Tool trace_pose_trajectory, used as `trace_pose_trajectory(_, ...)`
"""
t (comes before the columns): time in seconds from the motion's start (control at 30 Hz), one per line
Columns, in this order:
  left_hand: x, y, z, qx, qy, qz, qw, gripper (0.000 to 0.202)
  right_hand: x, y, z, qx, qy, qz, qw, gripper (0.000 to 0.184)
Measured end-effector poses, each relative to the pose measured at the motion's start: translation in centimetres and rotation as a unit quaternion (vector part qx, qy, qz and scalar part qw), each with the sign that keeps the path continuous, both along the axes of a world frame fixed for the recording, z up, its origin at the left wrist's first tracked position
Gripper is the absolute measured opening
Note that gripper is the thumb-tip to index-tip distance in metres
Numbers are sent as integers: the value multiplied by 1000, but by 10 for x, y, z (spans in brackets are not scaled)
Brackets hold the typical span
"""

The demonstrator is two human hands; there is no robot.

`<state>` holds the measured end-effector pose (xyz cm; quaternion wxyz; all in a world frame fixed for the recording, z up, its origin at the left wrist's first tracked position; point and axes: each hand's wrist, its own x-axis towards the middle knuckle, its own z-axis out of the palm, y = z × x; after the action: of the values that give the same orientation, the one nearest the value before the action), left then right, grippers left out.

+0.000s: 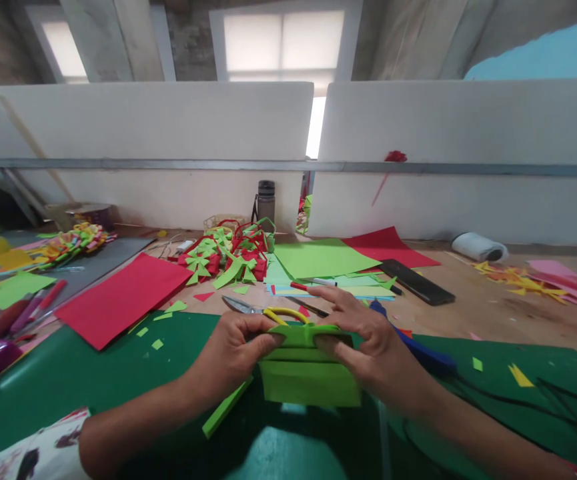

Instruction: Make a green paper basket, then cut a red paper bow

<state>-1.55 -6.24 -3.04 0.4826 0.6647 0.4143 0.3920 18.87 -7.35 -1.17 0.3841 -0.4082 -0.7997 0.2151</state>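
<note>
Between my two hands is a folded light-green paper piece [311, 383], shaped like a small box or bag, with a paper bow along its upper edge. My left hand [241, 343] pinches the bow's left end between thumb and fingers. At the other end, my right hand [361, 333] presses its thumb against the bow, its other fingers spread behind. Just beyond the piece lie scissors [248, 307] with yellow handles, partly hidden. A narrow green paper strip [225, 408] rests below my left hand. Right of my right hand is a blue glue gun [425, 353], partly covered by that hand.
A green mat [168, 360] covers the near table. Red paper [123, 297] lies left; green sheets [323, 259] and a black phone [418, 281] lie beyond. Several red-and-green paper crafts [233, 257] stand near a bottle [266, 203]. A dark cable [513, 397] crosses the right side.
</note>
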Motion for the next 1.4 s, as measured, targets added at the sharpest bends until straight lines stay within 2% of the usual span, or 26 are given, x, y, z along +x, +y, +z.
trace_pose_trajectory(0.17,3,-2,-1,2,-23,4,1000,18,-1,-2,-3,-5,-51,-1,999,17)
trace_pose_trajectory(0.27,3,0,-3,-15,-53,29,998,35,-1,-3,-6,-6,-34,-29,999,16)
trace_pose_trajectory(0.33,3,0,-5,-29,-59,23,998,40,-1,-3,-7,-6,-18,-35,999,14)
trace_pose_trajectory(0.5,2,-2,-5,-45,-57,-22,997,29,-3,-4,-7,-13,-19,-25,999,17)
trace_pose_trajectory(0.7,2,-5,-4,-73,-82,-18,994,22,-9,-6,-5,-74,15,-35,997,14)
trace_pose_trajectory(0.8,3,-7,-4,-101,-101,-22,990,21,-11,-6,-3,-110,30,-12,993,14)
trace_pose_trajectory(0.9,5,-9,-5,-113,-100,-23,988,21,-12,-8,-2,-119,19,10,993,16)
trace_pose_trajectory(1.07,8,-10,-6,-104,-95,-20,990,19,-12,-10,-3,-119,-10,-4,993,18)
trace_pose_trajectory(1.4,5,-10,-4,-150,-150,-26,977,22,-7,-11,-6,-207,109,70,970,30)
